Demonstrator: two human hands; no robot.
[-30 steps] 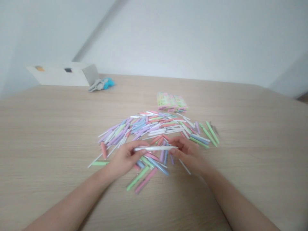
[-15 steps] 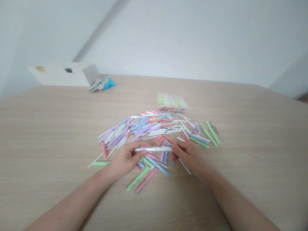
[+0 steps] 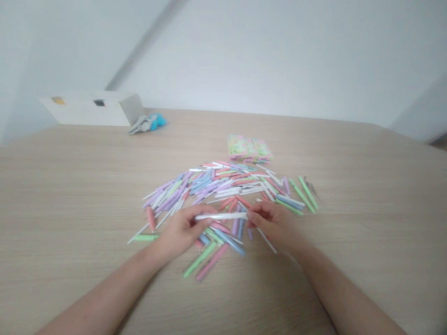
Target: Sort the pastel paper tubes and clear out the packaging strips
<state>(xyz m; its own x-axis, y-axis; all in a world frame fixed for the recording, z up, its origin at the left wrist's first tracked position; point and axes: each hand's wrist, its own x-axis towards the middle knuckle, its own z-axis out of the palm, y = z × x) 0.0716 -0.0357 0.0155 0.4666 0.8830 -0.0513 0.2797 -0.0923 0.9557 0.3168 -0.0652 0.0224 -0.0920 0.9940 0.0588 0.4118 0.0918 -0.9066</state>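
Between my hands a white pen [image 3: 223, 216] lies almost level above a spread of pens. My left hand [image 3: 183, 231] is closed around its left end, thumb below and fingers behind. At the other end, the thumb and fingertips of my right hand [image 3: 275, 224] pinch the tip; fine detail there is blurred. Underneath and beyond lie many pastel pens and thin white sticks, among them a blue pen [image 3: 229, 241], a green pen [image 3: 200, 259] and a pink pen [image 3: 212, 263] nearest me. Two light green pens [image 3: 308, 191] lie right of my right hand.
Behind the pens stands a stack of small green and pink packets [image 3: 248, 148]. A white box [image 3: 94, 109] with two cut-outs is at the far left, a grey and blue cloth-like item [image 3: 148, 123] beside it. The wood-grain table [image 3: 366, 209] meets a pale wall.
My right hand has shifted very slightly up and left at the pen's end, its fingers turned a little. My left hand and the scattered pens look unchanged.
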